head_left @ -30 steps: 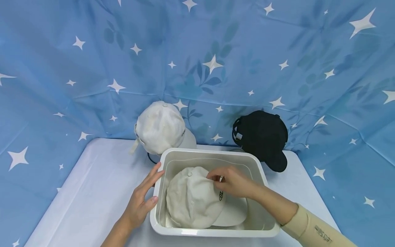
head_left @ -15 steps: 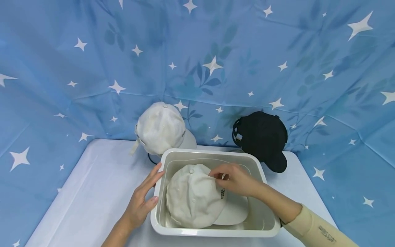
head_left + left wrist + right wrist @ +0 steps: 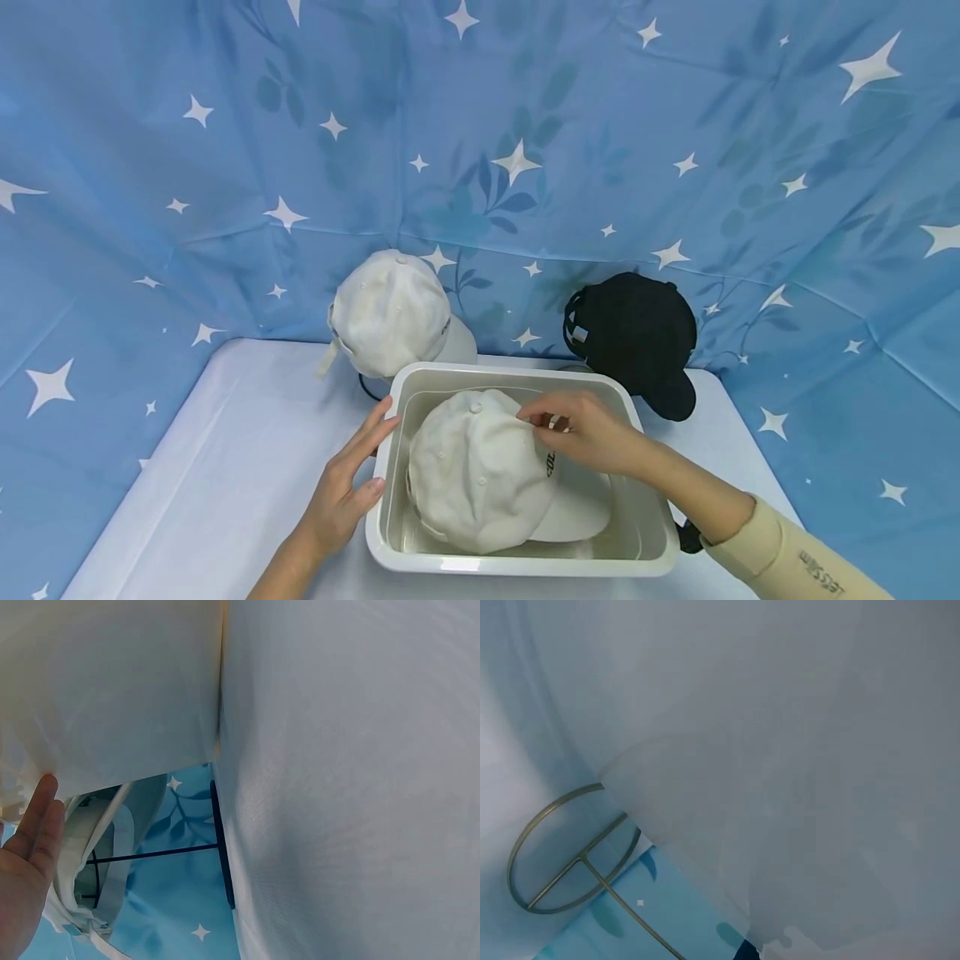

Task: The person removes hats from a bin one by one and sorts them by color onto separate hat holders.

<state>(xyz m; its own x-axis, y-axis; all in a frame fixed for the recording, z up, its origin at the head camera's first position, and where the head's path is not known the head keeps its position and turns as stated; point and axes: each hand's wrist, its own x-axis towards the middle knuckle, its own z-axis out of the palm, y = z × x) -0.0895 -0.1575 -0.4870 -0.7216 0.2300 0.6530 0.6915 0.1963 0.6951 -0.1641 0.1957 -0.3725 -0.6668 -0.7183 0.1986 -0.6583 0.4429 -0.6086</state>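
A cream baseball cap [image 3: 480, 475] with dark lettering on its front sits in a white plastic basin [image 3: 562, 567], its brim toward the right. My right hand [image 3: 596, 433] reaches over the basin and pinches the cap's crown fabric above the lettering. With fingers extended, my left hand [image 3: 345, 492] touches the basin's left rim. In the left wrist view, the left hand [image 3: 26, 877] lies against the basin's outer wall [image 3: 127, 690]. No part of the right hand shows in the right wrist view; a pale surface fills most of it.
Behind the basin, a white cap [image 3: 390, 312] stands at left and a black cap [image 3: 633, 333] at right. A dark wire stand [image 3: 154, 856] shows beside the white cap; a ring-based metal stand [image 3: 585, 859] appears in the right wrist view. A blue star-patterned curtain [image 3: 480, 200] surrounds the white table [image 3: 225, 467].
My right hand has moved slightly right, and the cap in the basin has risen and shifted slightly right with it. The left hand has stayed on the rim.
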